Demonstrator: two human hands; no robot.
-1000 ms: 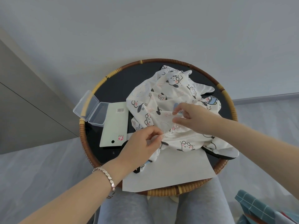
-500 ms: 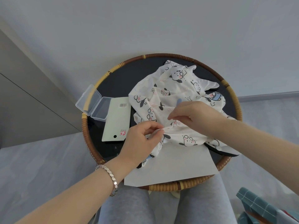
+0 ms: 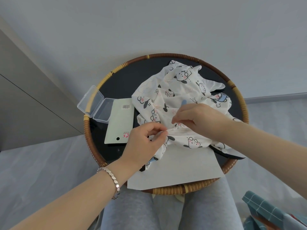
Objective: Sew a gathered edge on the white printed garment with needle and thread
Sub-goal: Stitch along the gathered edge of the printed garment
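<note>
The white printed garment (image 3: 176,90), with cartoon dog faces, lies crumpled on a round black tray with a rattan rim (image 3: 106,77). My left hand (image 3: 142,143) pinches a bunched edge of the cloth near the tray's middle. My right hand (image 3: 197,120) pinches the same gathered edge just to the right, fingertips close to the left hand's. A thin needle seems to show between the fingertips; the thread is too fine to make out.
A pale green card (image 3: 120,120) and an open clear plastic box (image 3: 94,103) lie at the tray's left. A white paper sheet (image 3: 179,168) covers the near part. The tray rests on my grey-trousered lap (image 3: 129,211). Teal checked fabric (image 3: 272,211) is at bottom right.
My right hand came down and left toward my left hand, so both now pinch the gathered edge close together. The view shifted slightly.
</note>
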